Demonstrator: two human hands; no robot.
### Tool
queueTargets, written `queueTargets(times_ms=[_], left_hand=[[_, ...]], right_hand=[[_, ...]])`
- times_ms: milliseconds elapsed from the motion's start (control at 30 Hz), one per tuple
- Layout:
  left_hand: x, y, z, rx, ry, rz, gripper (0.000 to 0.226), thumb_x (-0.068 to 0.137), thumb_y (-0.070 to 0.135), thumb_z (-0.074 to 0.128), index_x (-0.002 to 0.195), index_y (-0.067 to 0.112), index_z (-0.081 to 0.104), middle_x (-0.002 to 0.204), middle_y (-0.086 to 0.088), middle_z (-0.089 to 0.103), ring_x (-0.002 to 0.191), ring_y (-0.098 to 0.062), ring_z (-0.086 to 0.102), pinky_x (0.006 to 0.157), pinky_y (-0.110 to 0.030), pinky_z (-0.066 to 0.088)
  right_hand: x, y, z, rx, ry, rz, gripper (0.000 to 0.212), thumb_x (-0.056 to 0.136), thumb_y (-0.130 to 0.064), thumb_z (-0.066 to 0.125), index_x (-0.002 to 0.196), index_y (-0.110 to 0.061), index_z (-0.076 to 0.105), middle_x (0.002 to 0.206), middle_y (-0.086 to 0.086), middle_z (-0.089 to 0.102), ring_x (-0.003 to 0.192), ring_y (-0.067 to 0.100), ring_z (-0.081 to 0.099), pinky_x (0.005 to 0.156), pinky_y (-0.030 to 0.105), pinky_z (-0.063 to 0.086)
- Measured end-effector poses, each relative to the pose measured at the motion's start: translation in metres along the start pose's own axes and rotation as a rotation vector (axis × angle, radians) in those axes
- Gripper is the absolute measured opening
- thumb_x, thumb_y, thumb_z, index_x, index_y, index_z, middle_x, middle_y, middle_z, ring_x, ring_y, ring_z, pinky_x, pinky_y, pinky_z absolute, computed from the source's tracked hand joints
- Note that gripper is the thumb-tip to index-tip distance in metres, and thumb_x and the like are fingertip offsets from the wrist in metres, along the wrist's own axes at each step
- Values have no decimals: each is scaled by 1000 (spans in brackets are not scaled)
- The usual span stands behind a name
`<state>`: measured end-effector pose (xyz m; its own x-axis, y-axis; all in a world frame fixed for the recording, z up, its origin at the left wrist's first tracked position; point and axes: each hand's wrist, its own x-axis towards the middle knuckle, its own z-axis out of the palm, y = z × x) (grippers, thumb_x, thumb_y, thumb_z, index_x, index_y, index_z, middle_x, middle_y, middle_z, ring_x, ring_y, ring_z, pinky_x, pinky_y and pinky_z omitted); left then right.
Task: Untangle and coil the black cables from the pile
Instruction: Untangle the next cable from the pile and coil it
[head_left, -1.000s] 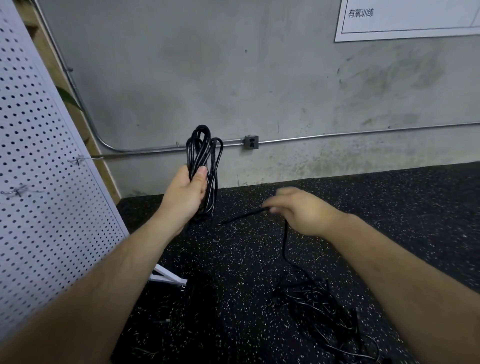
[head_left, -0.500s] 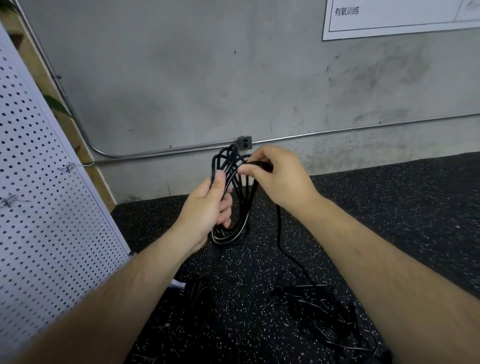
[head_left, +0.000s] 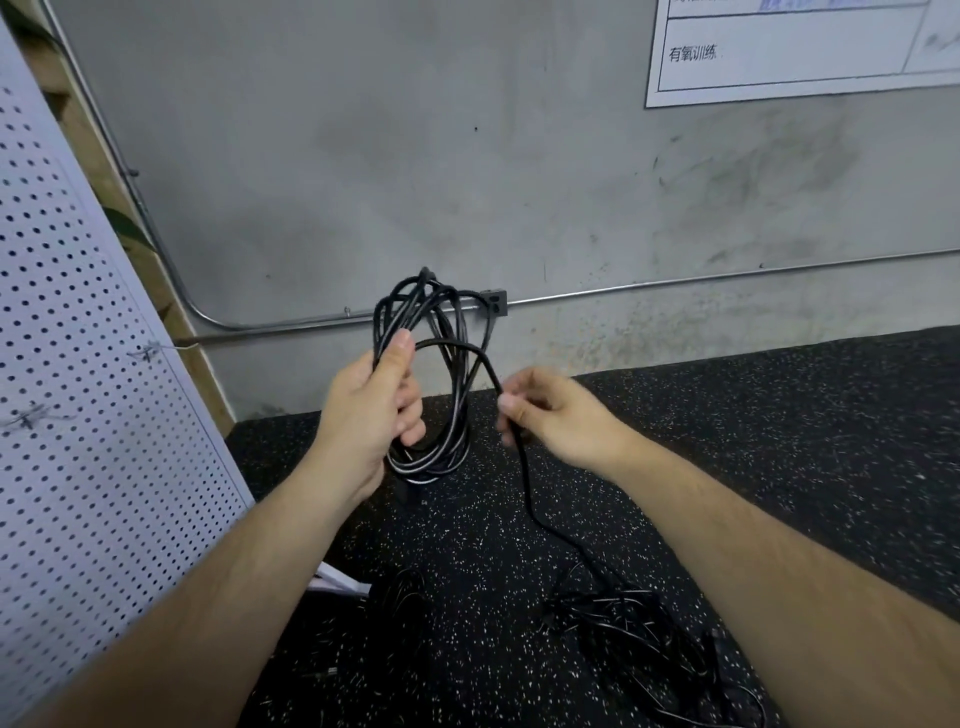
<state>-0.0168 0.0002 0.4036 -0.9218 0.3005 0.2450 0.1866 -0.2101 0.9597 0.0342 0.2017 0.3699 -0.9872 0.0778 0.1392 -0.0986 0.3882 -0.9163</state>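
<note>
Left grip (head_left: 371, 415): fingers curled round a coil of black cable (head_left: 427, 469), with the thumb lying up along the strands. The coil is held upright above the floor. Its loops rise above the thumb and hang below the palm.

Right grip (head_left: 556, 415): thumb and forefinger pinch a single loose strand (head_left: 527, 488) just right of the coil; the other fingers are loosely curled. The two grips are near each other but apart.

Loose strand: arches from the left grip across to the right grip, then drops down and to the right into the pile (head_left: 639, 629).

Pile: tangled black cables on the floor, near right, below the right forearm.

Second dark heap (head_left: 400, 597): near left on the floor, too dim to make out.

Floor (head_left: 779, 441): black rubber with white flecks.

Pegboard (head_left: 78, 415): white and perforated, leaning along the left edge, with a white foot (head_left: 337, 579) at its base.

Wall (head_left: 415, 156): far side, grey concrete, scuffed. A metal conduit (head_left: 675, 283) runs across it low down and passes through an outlet box (head_left: 493, 301) behind the coil. A white printed notice (head_left: 779, 52) hangs at the upper right.
</note>
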Motion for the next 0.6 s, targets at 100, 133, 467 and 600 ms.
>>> queueTargets(times_ms=[100, 133, 467, 600], left_hand=[[11, 11, -16, -47, 114, 32, 35, 105, 40, 50, 79, 18, 45, 53, 6, 32, 41, -10, 26, 40, -23, 29], [14, 14, -22, -54, 148, 40, 35, 105, 41, 49, 79, 19, 45, 53, 6, 32, 41, -10, 26, 41, -24, 30], [20, -3, -41, 161, 144, 100, 37, 104, 45, 50, 76, 22, 43, 55, 8, 37, 49, -13, 35, 51, -29, 39], [18, -3, -36, 124, 142, 119, 36, 104, 46, 50, 80, 19, 42, 57, 6, 37, 51, -13, 37, 52, -27, 43]], right_hand=[[-8, 24, 6, -234, -302, 176, 23, 105, -37, 49, 107, -21, 66, 96, -6, 77, 94, 6, 72, 102, 38, 49], [-11, 33, 7, -314, -386, 232, 27, 106, -40, 46, 107, -23, 67, 96, -10, 77, 98, 5, 70, 105, 38, 46], [-4, 35, 18, 5, -137, 104, 17, 106, -14, 50, 105, -14, 67, 78, -1, 69, 71, 14, 65, 76, 31, 56], [-3, 25, 26, 28, -104, 77, 14, 104, -10, 53, 105, -13, 67, 75, -5, 67, 62, 10, 60, 67, 28, 51]])
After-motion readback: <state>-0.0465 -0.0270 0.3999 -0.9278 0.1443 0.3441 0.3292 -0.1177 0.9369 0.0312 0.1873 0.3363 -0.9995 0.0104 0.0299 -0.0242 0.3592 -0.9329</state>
